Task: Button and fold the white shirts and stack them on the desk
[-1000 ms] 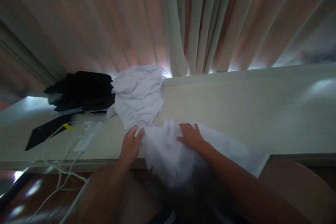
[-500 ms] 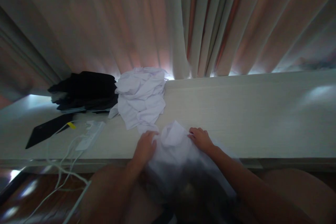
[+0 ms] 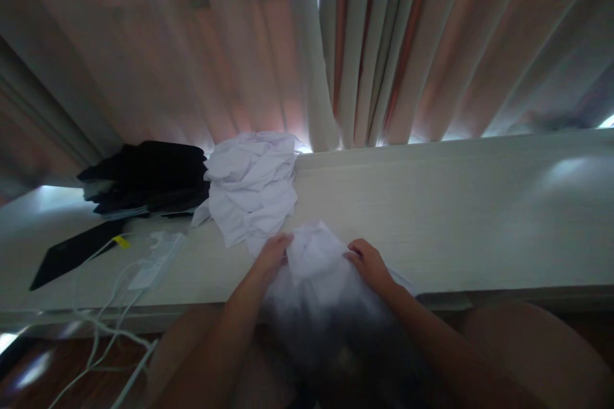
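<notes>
- white cloth (image 3: 316, 262) sits at the near edge of the ledge, bunched up between both hands, with its lower part hanging off the edge toward the person's lap
- left hand (image 3: 273, 254) pinches the cloth's left side, fingers closed on the fabric
- right hand (image 3: 367, 263) grips the right side the same way, so both hands are closed on it and fairly close together
- looks like early days on this piece: it's still crumpled, no flat fold showing yet
- just beyond it, to the far left, a rumpled white pile (image 3: 252, 188) is waiting, also not neat
- a dark stack (image 3: 146, 177) further left looks flatter, maybe done, hard to tell
- pale wood-look ledge (image 3: 480, 217), power strip (image 3: 156, 259) and white cables (image 3: 105, 326) at the left
- pinkish curtains (image 3: 364, 45) behind, dim room, light leaking under them
</notes>
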Demonstrator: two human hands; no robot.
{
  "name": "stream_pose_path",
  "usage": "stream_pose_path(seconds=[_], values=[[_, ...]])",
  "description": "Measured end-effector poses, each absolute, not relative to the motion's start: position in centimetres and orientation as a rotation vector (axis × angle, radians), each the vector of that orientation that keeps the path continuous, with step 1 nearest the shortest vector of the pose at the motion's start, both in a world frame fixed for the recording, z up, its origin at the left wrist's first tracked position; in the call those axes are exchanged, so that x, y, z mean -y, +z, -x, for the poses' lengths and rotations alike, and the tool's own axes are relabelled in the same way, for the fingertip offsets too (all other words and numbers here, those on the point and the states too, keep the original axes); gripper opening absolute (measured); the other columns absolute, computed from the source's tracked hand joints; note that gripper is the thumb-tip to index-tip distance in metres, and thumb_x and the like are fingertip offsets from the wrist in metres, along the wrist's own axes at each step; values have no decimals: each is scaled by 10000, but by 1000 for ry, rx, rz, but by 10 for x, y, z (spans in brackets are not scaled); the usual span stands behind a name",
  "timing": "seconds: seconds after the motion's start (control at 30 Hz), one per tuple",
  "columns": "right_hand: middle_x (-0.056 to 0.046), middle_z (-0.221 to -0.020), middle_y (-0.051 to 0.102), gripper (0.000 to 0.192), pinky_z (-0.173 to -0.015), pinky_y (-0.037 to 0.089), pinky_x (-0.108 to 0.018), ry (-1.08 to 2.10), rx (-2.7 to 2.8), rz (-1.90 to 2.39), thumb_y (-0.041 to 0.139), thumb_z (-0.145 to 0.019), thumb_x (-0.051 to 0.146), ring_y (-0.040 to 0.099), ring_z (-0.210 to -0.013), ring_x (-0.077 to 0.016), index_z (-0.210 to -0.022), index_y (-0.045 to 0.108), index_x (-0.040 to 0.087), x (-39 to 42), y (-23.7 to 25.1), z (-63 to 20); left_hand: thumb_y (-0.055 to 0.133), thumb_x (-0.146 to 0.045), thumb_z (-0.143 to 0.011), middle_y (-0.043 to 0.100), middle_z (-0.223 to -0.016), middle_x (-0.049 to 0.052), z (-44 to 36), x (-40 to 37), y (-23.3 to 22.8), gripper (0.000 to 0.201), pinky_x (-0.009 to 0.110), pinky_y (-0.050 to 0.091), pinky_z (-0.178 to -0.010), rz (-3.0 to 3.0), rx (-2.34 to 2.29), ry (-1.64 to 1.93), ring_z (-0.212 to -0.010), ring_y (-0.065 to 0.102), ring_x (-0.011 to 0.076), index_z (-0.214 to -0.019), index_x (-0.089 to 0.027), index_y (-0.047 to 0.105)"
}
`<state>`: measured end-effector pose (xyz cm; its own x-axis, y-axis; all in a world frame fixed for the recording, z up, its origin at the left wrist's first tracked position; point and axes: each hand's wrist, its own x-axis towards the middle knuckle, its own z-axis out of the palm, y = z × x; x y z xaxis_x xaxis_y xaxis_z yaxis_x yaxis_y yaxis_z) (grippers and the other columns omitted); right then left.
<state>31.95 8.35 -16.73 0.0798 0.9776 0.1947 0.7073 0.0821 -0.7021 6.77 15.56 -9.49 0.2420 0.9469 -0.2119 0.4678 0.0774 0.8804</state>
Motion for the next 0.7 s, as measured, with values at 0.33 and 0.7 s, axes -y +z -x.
stream_pose_path(seconds=[0.33,0.7], values=[[-30,-829,638,408,-645,430,-293,1025,1333,1638,538,-891,559,594,-695,-167,-1067,581,193,-51,-73,-265,616,-466,-853,581,-680,-16,-73,-67,-30,296,233,380,-577,-1402,-1172,775,-626,515,136,-767,-183,632],[-32,-765,671,123,-680,471,-297,1666,646,1118,632,-782,281,607,-692,-167,-771,653,161,-31,-84,-298,719,-410,-768,606,-632,8,-46,-55,-61,256,269,416,-604,-1159,-1144,753,-615,539,154,-675,-176,673]])
